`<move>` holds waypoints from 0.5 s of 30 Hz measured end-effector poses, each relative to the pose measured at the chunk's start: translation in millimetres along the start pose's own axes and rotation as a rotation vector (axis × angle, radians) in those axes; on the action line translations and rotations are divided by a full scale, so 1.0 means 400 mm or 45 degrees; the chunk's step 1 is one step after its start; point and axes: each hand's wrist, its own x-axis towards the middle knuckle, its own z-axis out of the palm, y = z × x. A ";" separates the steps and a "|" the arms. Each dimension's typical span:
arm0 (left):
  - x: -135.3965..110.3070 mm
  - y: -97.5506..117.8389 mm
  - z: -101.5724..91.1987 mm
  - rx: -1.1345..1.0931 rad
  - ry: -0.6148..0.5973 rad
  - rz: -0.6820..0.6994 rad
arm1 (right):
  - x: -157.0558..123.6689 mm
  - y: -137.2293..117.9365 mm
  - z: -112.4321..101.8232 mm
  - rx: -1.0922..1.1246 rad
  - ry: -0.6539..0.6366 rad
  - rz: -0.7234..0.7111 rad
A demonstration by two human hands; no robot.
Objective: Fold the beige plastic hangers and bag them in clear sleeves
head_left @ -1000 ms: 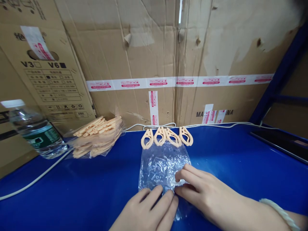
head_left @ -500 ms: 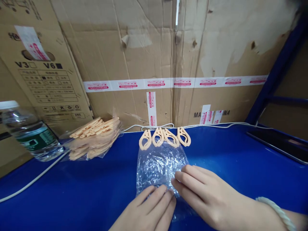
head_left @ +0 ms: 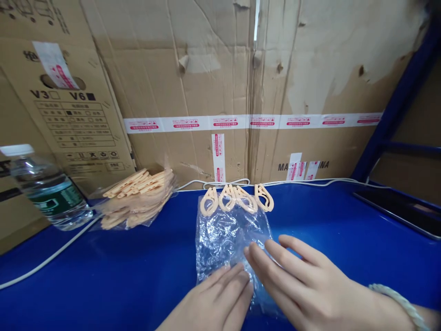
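A clear plastic bag lies crinkled on the blue tabletop in front of me. My left hand is at its near edge, fingers together and closed on the film; the thumb is hidden. My right hand holds the bag's right side near the index fingertip, its other fingers stretched and slightly apart. Its thumb is out of sight. Beyond the bag stand several beige looped plastic pieces, like folded travel hangers, in a row. The bag's far edge reaches the bases of some; the rightmost piece stands a little apart.
To the left, bagged beige pieces are stacked beside a water bottle. A white cable crosses the blue table. A dark phone-like slab lies at the right. Cardboard walls the back.
My right hand's fingers have spread and shifted slightly, and the film beside them is raised. My left hand stays nearly in place. The view has moved slightly.
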 end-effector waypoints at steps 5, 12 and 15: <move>0.000 0.000 0.010 0.019 0.050 -0.004 | 0.002 0.008 -0.006 -0.055 -0.004 -0.087; 0.020 -0.009 -0.017 0.087 0.165 0.013 | -0.011 0.080 -0.005 0.361 0.090 0.115; 0.020 -0.009 -0.023 0.072 0.152 0.021 | -0.029 0.177 0.038 0.309 -0.040 0.240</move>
